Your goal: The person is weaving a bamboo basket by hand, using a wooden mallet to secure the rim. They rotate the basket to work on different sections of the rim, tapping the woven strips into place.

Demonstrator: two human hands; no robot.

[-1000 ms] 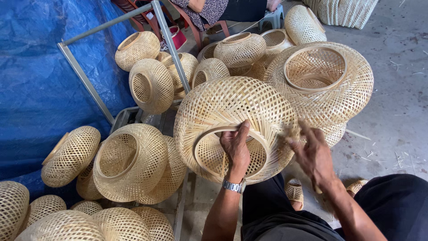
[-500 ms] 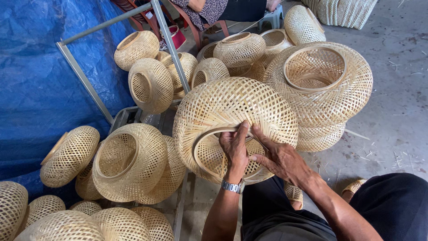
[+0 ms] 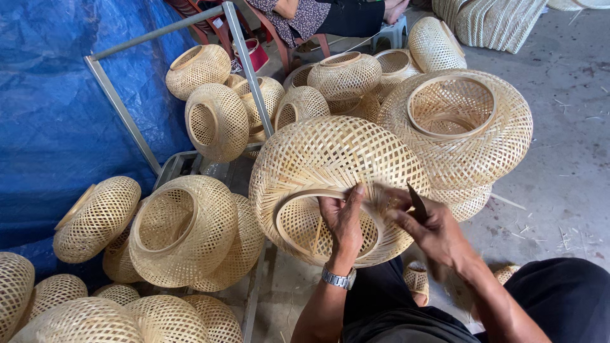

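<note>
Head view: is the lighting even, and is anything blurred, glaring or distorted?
Head view: soft, even daylight, no glare; faint shadows under the baskets. The held basket and left hand are sharp; the right hand is slightly motion-blurred at its fingertips. The metal frame splays outward from wide-angle distortion.

Woven shades (image 3: 184, 228) on concrete floor (image 3: 559, 140)
</note>
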